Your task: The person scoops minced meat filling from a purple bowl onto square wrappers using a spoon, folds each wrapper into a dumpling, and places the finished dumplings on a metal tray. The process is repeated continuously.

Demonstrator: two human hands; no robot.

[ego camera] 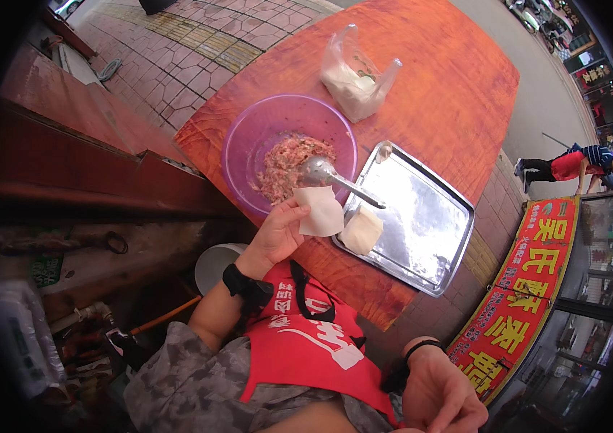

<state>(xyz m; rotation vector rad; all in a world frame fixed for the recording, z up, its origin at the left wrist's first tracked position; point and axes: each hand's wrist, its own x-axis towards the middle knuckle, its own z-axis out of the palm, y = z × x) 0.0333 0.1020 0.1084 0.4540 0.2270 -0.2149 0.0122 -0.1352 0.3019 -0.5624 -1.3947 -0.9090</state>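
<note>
My left hand pinches a thin square dough wrapper between thumb and fingers, over the near rim of a purple plastic bowl. Minced meat filling lies in the bowl. A metal ladle rests in the meat, its handle reaching over a shiny metal tray. On the tray's near left corner sits a stack of wrappers; one small folded dumpling is at its far left corner. My right hand is low by my lap, fingers loosely bent, nothing visible in it; the frame edge crops it.
A plastic bag with white contents stands behind the bowl on the orange wooden table. A white bucket is below the table's left edge. A red sign fronts a glass stall at right. A person is beyond.
</note>
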